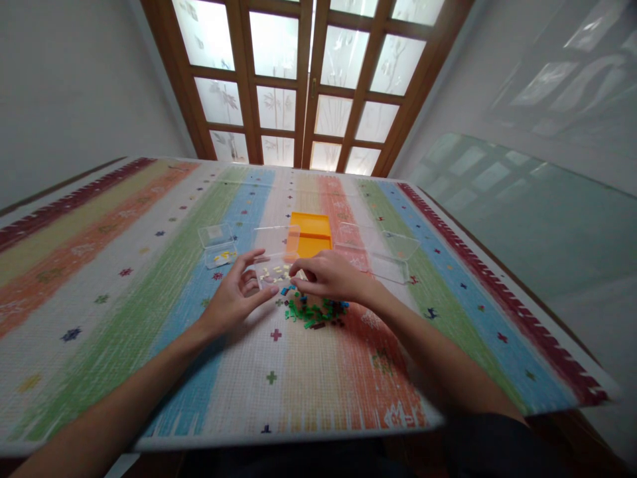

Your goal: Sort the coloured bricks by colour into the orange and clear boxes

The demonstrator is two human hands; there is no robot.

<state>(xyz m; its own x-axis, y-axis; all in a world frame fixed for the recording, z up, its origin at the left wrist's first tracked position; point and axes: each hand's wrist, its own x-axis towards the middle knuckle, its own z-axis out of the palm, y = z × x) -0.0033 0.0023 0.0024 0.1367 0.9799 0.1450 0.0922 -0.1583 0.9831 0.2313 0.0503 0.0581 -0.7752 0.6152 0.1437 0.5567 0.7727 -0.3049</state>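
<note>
My left hand (239, 287) spans the left end of an open clear plastic box (257, 271), thumb at the front and index finger at the back. Small cream-coloured pieces (277, 272) are scattered inside this box. Over the box's right end is my right hand (328, 275), thumb and forefinger brought together; whatever they pinch is too small to make out. Just below the hands lies a loose pile of small green building bricks (313, 313), mixed with blue bricks (287, 290) and brown bricks (317, 325). The right hand partly covers the pile's far side.
Behind the hands sits an orange divided tray (311, 224). A small clear box (219, 255) with yellow pieces stands open at the left, and another open clear box (391, 269) is at the right. A striped cloth (239, 385) covers the table.
</note>
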